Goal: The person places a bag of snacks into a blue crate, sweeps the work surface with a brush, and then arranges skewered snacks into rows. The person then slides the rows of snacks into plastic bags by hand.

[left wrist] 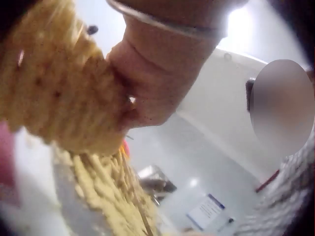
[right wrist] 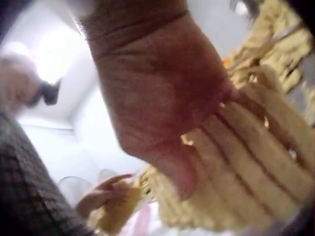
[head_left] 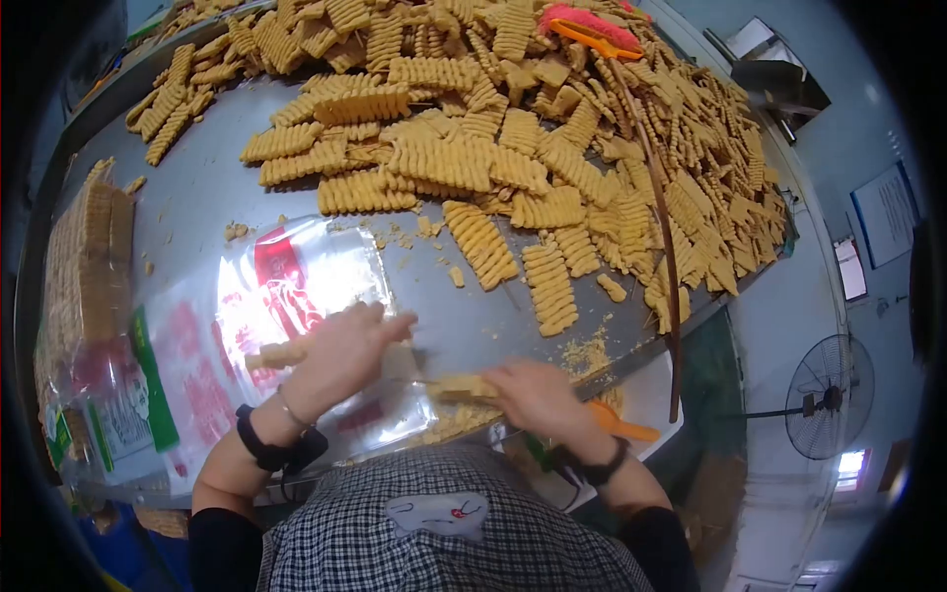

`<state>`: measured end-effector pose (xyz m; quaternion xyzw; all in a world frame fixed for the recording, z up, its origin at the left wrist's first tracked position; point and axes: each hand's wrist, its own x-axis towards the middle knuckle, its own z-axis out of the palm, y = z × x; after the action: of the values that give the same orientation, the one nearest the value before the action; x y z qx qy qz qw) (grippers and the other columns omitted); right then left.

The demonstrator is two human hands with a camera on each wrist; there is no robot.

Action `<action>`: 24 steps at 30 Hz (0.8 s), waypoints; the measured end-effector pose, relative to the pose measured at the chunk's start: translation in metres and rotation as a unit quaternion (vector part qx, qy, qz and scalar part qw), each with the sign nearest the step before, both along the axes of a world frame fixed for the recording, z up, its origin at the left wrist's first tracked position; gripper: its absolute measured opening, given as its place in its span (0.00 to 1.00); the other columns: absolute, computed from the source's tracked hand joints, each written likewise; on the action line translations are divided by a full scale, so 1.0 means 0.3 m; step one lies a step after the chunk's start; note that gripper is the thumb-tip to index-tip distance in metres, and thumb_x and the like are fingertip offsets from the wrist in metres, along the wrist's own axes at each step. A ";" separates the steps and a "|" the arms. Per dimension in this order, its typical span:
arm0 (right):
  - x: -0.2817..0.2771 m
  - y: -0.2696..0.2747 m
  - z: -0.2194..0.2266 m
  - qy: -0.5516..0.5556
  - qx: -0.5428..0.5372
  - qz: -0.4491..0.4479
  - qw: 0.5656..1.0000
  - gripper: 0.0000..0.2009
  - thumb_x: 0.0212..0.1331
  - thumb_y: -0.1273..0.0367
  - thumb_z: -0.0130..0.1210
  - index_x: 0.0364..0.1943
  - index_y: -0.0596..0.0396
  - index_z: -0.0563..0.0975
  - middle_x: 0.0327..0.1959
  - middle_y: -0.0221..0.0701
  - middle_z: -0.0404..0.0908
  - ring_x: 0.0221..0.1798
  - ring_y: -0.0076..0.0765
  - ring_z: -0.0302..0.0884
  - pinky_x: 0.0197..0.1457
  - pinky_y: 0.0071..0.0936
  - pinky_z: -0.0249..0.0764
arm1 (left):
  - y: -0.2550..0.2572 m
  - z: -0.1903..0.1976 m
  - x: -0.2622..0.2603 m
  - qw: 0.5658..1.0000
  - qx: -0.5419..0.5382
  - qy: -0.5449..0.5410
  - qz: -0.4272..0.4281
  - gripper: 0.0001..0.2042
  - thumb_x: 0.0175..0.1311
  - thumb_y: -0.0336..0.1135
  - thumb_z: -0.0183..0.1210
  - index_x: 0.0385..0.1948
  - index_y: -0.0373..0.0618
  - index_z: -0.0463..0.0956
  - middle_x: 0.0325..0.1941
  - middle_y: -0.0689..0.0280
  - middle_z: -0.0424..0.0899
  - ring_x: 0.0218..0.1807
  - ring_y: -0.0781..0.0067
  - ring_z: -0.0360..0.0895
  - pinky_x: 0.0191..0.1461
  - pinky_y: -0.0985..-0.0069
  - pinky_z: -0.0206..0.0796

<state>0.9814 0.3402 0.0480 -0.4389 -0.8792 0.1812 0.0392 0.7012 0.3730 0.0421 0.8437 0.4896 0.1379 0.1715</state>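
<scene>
My left hand (head_left: pixel 345 345) is over the printed plastic bags and grips a ridged yellow snack slab (head_left: pixel 276 355). Up close in the left wrist view, the ridged snack slab (left wrist: pixel 54 83) spreads out from under the thumb and fingers of the left hand (left wrist: pixel 157 81). Near the table's front edge, my right hand (head_left: pixel 538 395) holds a small stack of snack slabs (head_left: pixel 462 387). Several layers of that stack (right wrist: pixel 241 167) show in the right wrist view, with the thumb of the right hand (right wrist: pixel 152 93) pressed along one face.
A large heap of loose snack slabs (head_left: pixel 434 163) covers the far and right side of the metal table (head_left: pixel 222 128). A packed bag of slabs (head_left: pixel 89 247) stands at the left. Clear bags with red print (head_left: pixel 296 276) lie in front. An orange-handled scoop (head_left: pixel 621 422) sits in a white bin (head_left: pixel 661 395).
</scene>
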 end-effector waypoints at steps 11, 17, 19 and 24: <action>-0.129 0.172 -0.189 0.056 -0.007 0.060 0.997 0.16 0.55 0.63 0.56 0.48 0.48 0.76 0.37 0.31 0.78 0.41 0.38 0.76 0.43 0.34 0.71 | -0.025 -0.138 0.059 0.998 0.030 0.055 -0.004 0.13 0.45 0.40 0.63 0.33 0.50 0.77 0.31 0.67 0.72 0.39 0.66 0.73 0.38 0.69 0.62; 0.261 0.651 -0.062 0.150 0.123 -0.416 0.888 0.15 0.57 0.65 0.54 0.47 0.54 0.78 0.46 0.43 0.81 0.50 0.43 0.78 0.53 0.35 0.73 | -0.052 -0.137 0.086 0.994 0.046 0.099 0.008 0.06 0.51 0.33 0.56 0.31 0.49 0.75 0.32 0.66 0.72 0.38 0.67 0.72 0.38 0.70 0.63; 0.534 0.783 -0.136 -0.130 0.222 -0.482 0.838 0.28 0.55 0.59 0.59 0.59 0.55 0.69 0.58 0.45 0.73 0.62 0.48 0.68 0.61 0.40 0.68 | -0.055 -0.133 0.093 0.994 0.057 0.097 0.012 0.06 0.51 0.32 0.55 0.31 0.48 0.75 0.31 0.65 0.72 0.37 0.67 0.72 0.38 0.70 0.63; 0.828 0.810 -0.220 -0.094 0.018 -0.516 0.851 0.39 0.54 0.50 0.60 0.67 0.53 0.59 0.63 0.46 0.69 0.63 0.49 0.68 0.64 0.41 0.66 | -0.051 -0.157 0.089 0.995 0.052 0.077 0.018 0.05 0.50 0.31 0.55 0.30 0.50 0.76 0.30 0.65 0.71 0.35 0.66 0.73 0.38 0.70 0.63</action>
<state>1.2298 0.5832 -0.0181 -0.8437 -0.5287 0.0766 0.0520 0.7279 0.3576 -0.0050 0.8506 0.5087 0.1010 0.0864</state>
